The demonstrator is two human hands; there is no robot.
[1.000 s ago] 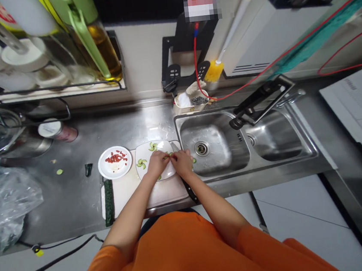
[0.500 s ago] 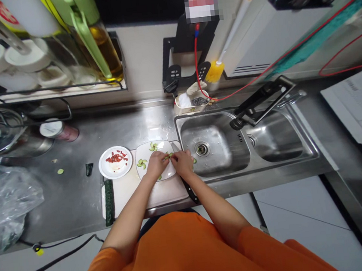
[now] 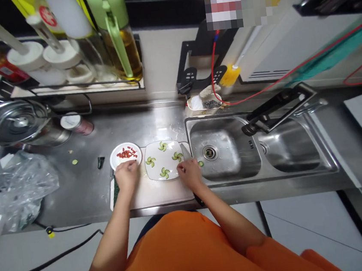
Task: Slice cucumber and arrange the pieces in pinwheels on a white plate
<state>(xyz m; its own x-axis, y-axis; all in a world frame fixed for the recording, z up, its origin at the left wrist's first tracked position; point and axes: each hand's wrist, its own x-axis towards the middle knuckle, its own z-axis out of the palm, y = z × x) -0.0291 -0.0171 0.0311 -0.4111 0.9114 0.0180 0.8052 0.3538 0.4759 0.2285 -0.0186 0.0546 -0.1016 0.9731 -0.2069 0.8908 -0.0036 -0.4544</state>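
Note:
My left hand (image 3: 127,176) is closed at the near edge of a small round white plate (image 3: 112,156) that bears red goji berries (image 3: 126,152). Whatever its fingers hold is hidden. My right hand (image 3: 190,174) is curled at the right edge of a squarish white plate (image 3: 164,161), fingertips drawn together; anything between them is too small to make out. On this plate lie several pinwheels of green cucumber slices (image 3: 164,173), one along each side. Beneath is a white cutting board (image 3: 155,195). A dark green cucumber (image 3: 116,189) lies partly under my left forearm.
A knife (image 3: 185,151) lies right of the squarish plate, partly covered by my right arm. Beyond it is a double sink (image 3: 227,148) with a black faucet (image 3: 271,106). A cucumber end (image 3: 100,162), plastic bag (image 3: 27,182), lidded pot (image 3: 14,123) and pink canister (image 3: 78,124) stand or lie leftward.
My left hand has left the squarish plate and moved left to the goji berry plate. My right hand has drawn back to the plate's right edge, uncovering the right-hand pinwheel. The view has shifted.

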